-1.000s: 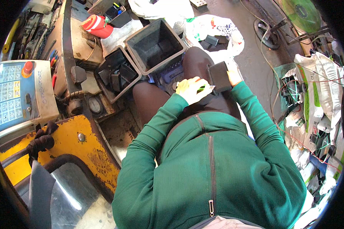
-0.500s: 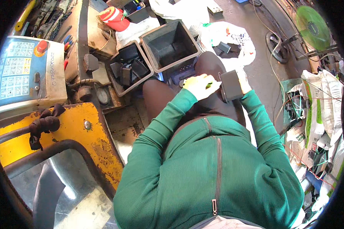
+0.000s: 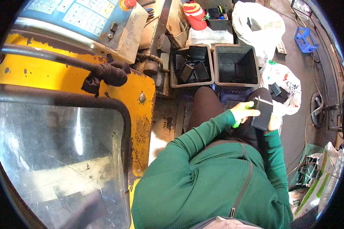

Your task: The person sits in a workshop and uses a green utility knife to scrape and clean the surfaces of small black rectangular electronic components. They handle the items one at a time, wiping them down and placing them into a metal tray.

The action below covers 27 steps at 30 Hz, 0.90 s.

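Observation:
Over my lap, my right hand grips a black plastic box from its right side, the fingers mostly behind it. My left hand is closed around a small bright green tool; parts of the green show above and below the fingers. Its working end cannot be made out clearly. The left fingers reach the near left face of the box. Past my knees, a grey bin holds several similar black pieces. To its right stands a second grey bin with a dark inside.
An open white plastic bag with black pieces lies right of my knee. A red and white jug stands beyond the bins. At left are a yellow machine door with a clear window and a control panel. A blue basket sits far right.
The view has swung left, so the bins and bags appear farther right. My left hand has come up against the box, which is now tilted differently in my right hand.

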Motion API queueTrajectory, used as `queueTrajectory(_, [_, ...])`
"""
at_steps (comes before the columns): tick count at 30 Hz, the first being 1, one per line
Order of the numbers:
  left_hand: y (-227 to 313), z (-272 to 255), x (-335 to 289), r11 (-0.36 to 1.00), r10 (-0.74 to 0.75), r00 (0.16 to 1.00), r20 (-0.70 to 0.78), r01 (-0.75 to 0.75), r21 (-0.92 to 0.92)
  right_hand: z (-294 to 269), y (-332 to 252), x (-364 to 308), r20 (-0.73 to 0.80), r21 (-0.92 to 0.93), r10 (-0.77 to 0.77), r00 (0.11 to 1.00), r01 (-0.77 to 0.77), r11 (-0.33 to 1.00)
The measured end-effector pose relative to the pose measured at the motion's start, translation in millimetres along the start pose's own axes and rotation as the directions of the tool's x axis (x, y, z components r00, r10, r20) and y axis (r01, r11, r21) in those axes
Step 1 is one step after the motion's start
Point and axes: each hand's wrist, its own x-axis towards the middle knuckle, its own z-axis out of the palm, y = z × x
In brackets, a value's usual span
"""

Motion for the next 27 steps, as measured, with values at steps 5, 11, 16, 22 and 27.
queueTrajectory(5, [20.0, -97.7, -4.1, 0.749, 0.454, 0.872, -0.183, -0.262, 0.608, 75.2, -72.1, 6.1, 0.068, 0.287, 0.449, 0.891, -0.449, 0.846])
queueTrajectory(11, [53.3, -273.5, -4.7, 0.171, 0.337, 0.837, -0.432, 0.397, 0.902, 34.1, -57.4, 5.1, -0.023, 0.312, 0.363, 0.932, -0.338, 0.888])
queueTrajectory(16, [38.7, -291.7, 32.1, 0.12, 0.17, 0.792, -0.586, 0.574, 0.81, 33.6, -62.0, 8.2, 0.001, 0.498, 0.416, 0.909, -0.362, 0.788])
queueTrajectory(22, [69.6, -168.3, 154.8, 0.168, 0.23, 0.945, -0.232, 0.196, 0.966, 34.5, -64.6, 20.9, 0.035, 0.576, 0.424, 0.905, -0.365, 0.731])
queueTrajectory(27, [-43.7, -152.3, 284.9, -0.159, -0.062, 0.97, -0.234, 0.221, 0.962, 31.8, -65.7, 25.3, 0.051, 0.591, 0.42, 0.906, -0.366, 0.719])
